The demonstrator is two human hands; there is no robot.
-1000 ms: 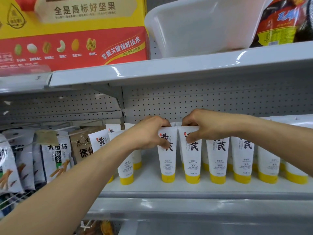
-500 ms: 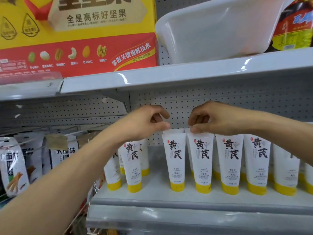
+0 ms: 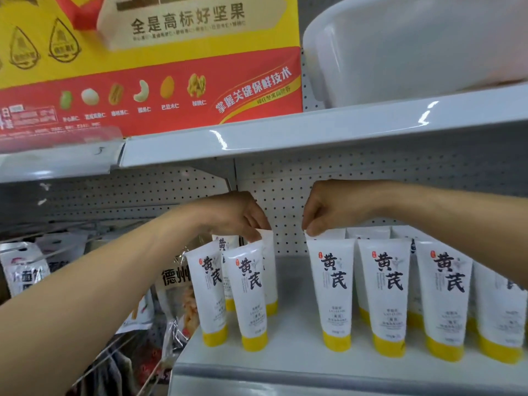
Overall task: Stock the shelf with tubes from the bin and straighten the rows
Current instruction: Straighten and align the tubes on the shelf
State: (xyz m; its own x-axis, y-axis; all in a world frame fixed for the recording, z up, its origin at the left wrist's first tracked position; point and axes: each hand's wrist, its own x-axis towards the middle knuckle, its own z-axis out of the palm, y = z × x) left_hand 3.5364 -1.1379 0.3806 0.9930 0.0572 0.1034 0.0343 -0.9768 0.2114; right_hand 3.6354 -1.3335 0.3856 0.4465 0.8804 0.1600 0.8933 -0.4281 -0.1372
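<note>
Here the left hand [image 3: 238,214] reaches in from the lower left with its fingers curled downward. The fingertips [image 3: 255,235] close on the top edge of a rear tube [image 3: 269,270], which stands upright in the small group at the left end of the shelf [image 3: 288,330]. The grip is narrow, only on the flat sealed edge.

The right hand [image 3: 333,205] comes in from the right side. Its thumb and bent fingers pinch the top edge of the first tube [image 3: 331,292], which is upright on its yellow cap at the left end of the front row.

Just in front of the rear tube, two leaning tubes [image 3: 251,292] tilt to the left, one beside the other and touching. Another tube is partly hidden behind them, under the left hand. A bare strip of shelf lies between this group and the first tube.

To the right of the first tube, the row of tubes [image 3: 385,295] continues toward the right edge. All are white with dark characters and stand cap down, close beside each other. More tubes stand behind them, but I cannot tell how many.

Behind everything is a grey pegboard [image 3: 285,195]. To the left of the shelf, lower down, are snack bags [image 3: 175,284].

Above, the upper shelf [image 3: 314,132] carries a white plastic bin [image 3: 414,47] on the right, tilted, and a yellow and red nut box [image 3: 143,67] on the left.
</note>
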